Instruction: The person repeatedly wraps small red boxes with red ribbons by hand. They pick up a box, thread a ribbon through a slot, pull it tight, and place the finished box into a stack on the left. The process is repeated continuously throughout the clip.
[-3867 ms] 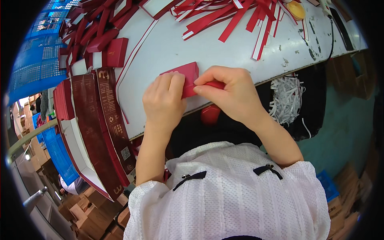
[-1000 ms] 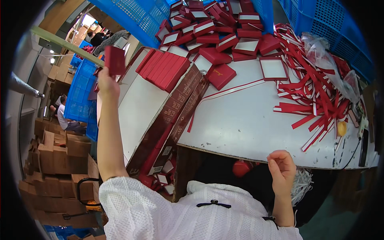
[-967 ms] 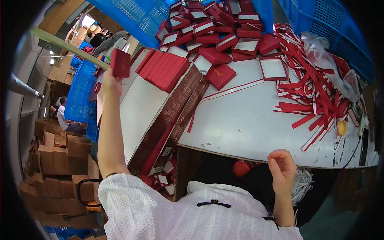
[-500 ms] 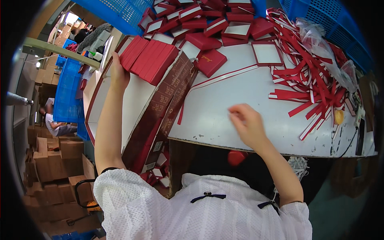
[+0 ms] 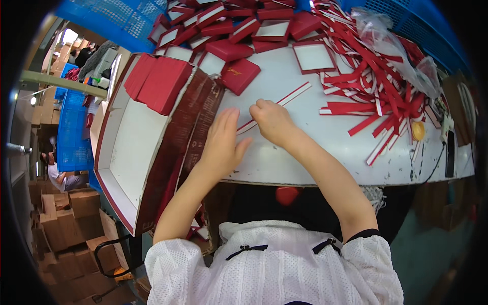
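My right hand (image 5: 274, 121) is closed, its curled fingers on a long red-and-white strip (image 5: 297, 94) that slants over the white table. Beside it, my left hand (image 5: 222, 140) is open, fingers stretched and thumb apart. It lies at the strip's lower end, holding nothing I can see. A tilted carton tray (image 5: 127, 157), white inside and dark red outside, stands left of that hand. Red boxes (image 5: 165, 84) fill its far end in a tight row. A closed red box (image 5: 240, 76) with gold lettering lies beyond my hands.
Red box halves (image 5: 272, 30) with white insides are heaped at the back. Many red-and-white strips (image 5: 376, 76) pile up on the right, under a clear plastic bag (image 5: 378, 33). Blue crates (image 5: 117, 20) border the table (image 5: 284, 162). A seated person (image 5: 58, 170) is far left.
My left hand has left the boxes in the tray and come right, over the table. My right hand has moved up and left onto the strip. The view has shifted a little.
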### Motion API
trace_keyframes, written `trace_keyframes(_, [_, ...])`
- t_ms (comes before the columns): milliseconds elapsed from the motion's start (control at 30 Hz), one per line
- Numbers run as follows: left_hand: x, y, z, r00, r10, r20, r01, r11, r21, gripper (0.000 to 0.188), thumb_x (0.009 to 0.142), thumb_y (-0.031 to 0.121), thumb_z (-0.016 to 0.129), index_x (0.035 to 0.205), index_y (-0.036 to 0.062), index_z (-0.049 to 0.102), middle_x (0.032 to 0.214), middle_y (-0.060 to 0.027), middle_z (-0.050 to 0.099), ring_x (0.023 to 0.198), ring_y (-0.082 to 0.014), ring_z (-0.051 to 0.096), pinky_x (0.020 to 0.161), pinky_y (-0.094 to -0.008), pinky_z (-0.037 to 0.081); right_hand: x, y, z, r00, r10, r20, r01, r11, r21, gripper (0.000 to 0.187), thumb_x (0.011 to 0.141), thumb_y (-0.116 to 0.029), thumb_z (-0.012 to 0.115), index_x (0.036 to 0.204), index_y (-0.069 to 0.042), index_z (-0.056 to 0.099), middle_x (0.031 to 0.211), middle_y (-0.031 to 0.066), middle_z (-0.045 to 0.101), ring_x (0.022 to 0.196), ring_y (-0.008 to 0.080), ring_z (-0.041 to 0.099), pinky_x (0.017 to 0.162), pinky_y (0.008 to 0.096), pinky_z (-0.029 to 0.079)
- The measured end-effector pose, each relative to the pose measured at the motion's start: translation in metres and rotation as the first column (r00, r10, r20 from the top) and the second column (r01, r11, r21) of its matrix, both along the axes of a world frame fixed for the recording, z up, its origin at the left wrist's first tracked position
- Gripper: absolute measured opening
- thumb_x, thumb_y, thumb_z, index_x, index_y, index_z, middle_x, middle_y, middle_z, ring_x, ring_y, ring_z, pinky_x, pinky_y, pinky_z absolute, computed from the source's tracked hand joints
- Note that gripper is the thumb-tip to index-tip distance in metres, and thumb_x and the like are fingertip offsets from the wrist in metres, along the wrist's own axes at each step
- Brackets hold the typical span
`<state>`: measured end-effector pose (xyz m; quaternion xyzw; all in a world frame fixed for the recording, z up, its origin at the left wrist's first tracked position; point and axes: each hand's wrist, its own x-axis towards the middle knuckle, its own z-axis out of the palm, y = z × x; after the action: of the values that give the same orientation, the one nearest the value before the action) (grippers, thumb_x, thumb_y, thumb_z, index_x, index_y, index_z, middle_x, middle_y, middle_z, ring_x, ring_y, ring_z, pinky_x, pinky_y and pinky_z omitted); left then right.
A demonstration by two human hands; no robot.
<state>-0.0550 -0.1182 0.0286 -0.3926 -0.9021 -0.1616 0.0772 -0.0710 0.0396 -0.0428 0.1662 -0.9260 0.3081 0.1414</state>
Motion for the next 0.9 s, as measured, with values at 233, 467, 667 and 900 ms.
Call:
trace_keyframes(233, [-0.021,0.036,-0.037,0.929,0.217,0.301,-0.145,0.959,-0.243,0.015,0.077,0.006,0.057,0.089,0.0004,0.052,0.085,-0.0121,0.057,0.074,-0.0234,0.055,0.064,-0.0359,0.043,0.073,0.030,0.017,0.942,-0.171,0.290,0.296,0.829,-0.475,0.014,0.078,-0.007,0.056,0.089,0.000,0.053,0.090,0.0117,0.055,0.086,0.0226,0.056,0.067,0.0315,0.046])
trace_keyframes(467, [0.057,0.071,-0.034,0.480,-0.256,0.839,-0.250,0.876,0.411,0.002,0.081,0.001,0.053,0.080,0.0005,0.051,0.063,0.0005,0.047,0.062,-0.0055,0.046,0.054,-0.0220,0.039,0.147,0.047,0.020,0.834,0.025,0.551,0.549,0.045,-0.834,0.028,0.089,-0.019,0.049,0.108,0.000,0.049,0.096,0.0083,0.057,0.087,0.0130,0.054,0.075,0.0260,0.043])
trace_keyframes(667, [0.097,0.083,-0.027,0.489,-0.378,0.786,-0.063,0.883,0.464,0.007,0.079,0.002,0.058,0.082,0.0006,0.052,0.077,-0.0035,0.052,0.063,-0.0099,0.050,0.059,-0.0228,0.042,0.160,0.071,0.072,0.908,-0.147,0.391,0.410,0.130,-0.903,0.012,0.086,-0.009,0.049,0.092,0.000,0.051,0.071,0.0007,0.054,0.062,0.0039,0.048,0.055,0.0173,0.038])
trace_keyframes(900, [0.063,0.093,0.012,0.287,-0.557,0.779,-0.375,0.683,0.627,0.011,0.081,0.009,0.052,0.086,-0.0005,0.055,0.075,-0.0060,0.058,0.065,-0.0113,0.053,0.063,-0.0249,0.042,0.197,0.065,0.075,0.920,-0.285,0.270,0.366,0.377,-0.851,0.008,0.083,-0.001,0.051,0.091,0.000,0.052,0.066,0.0016,0.055,0.056,0.0046,0.050,0.051,0.0189,0.040])
